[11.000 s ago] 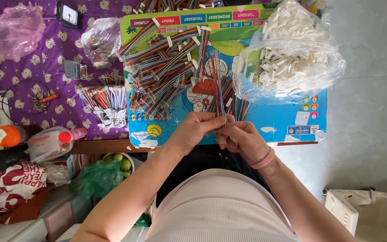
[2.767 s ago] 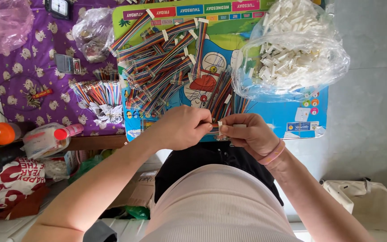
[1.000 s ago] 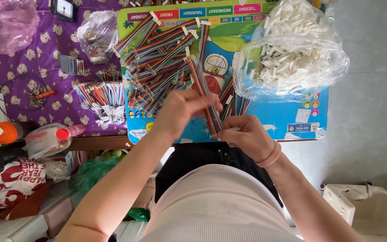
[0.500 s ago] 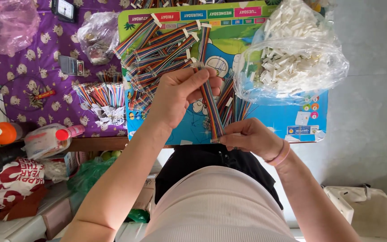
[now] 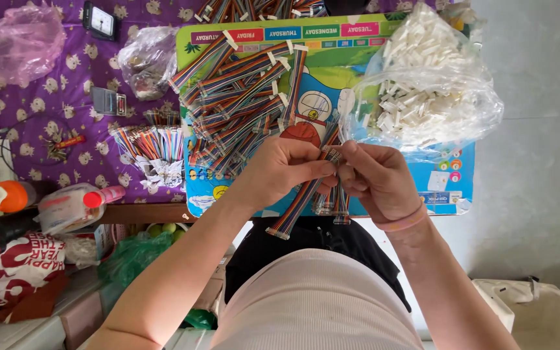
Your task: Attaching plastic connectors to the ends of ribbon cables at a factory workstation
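My left hand (image 5: 286,170) and my right hand (image 5: 376,179) meet over the near edge of a colourful picture board (image 5: 452,175). Both pinch a rainbow ribbon cable (image 5: 298,207) that hangs down toward my lap, its lower end free. My right hand also has a few more ribbon cables (image 5: 332,202) tucked under its fingers. Just beyond my hands lies a heap of finished rainbow ribbon cables (image 5: 241,97) with white ends. To the right sits a clear plastic bag of small white connectors (image 5: 422,81).
A purple patterned cloth (image 5: 46,97) covers the table to the left, carrying loose coloured wires (image 5: 153,144), two plastic bags (image 5: 147,58), and a small clock (image 5: 100,19). Bottles (image 5: 66,206) and a green bag (image 5: 140,253) sit lower left; a white bin (image 5: 533,311) lower right.
My left hand reached out to the cable heap, then came back with a ribbon cable to meet my right hand near the board's edge.
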